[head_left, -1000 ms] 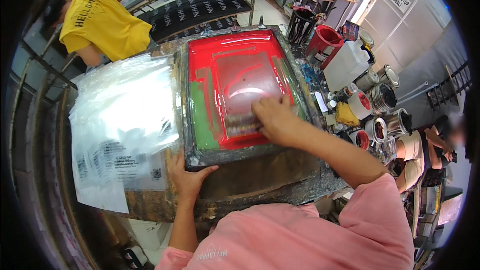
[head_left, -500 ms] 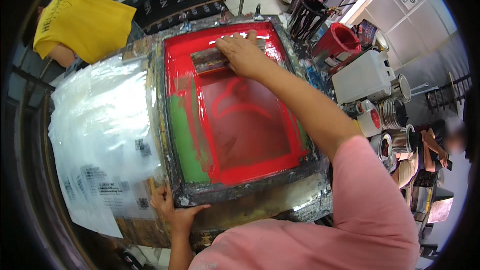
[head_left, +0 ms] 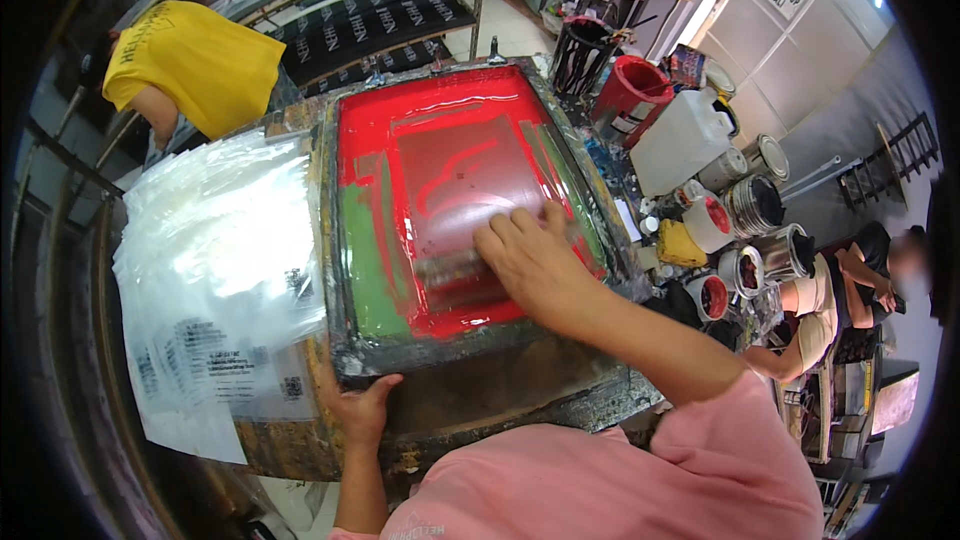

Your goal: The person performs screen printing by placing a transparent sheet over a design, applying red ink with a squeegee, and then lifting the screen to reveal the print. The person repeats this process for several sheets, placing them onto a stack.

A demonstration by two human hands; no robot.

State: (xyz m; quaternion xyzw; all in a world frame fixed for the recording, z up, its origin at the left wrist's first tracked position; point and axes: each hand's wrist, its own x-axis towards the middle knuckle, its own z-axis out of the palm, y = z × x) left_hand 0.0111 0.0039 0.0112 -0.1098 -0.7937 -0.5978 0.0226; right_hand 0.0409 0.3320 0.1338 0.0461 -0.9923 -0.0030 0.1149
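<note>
The right hand (head_left: 535,260), fingers pressed together on the squeegee (head_left: 470,270), is nearing the screen frame's (head_left: 440,350) near edge; the left hand (head_left: 360,408), fingers curled, is gripping its near-left corner; the pass looks almost done.

Right hand (head_left: 535,260) stretched forward, palm down, fingers (head_left: 505,230) together and curled over, pressing flat. Right forearm bare, running diagonally from the lower right; loose pink short sleeve (head_left: 740,420) at the upper arm. Left hand (head_left: 358,402) low and near the body, fingers spread, gripping upward. Left forearm bare, near vertical.
</note>
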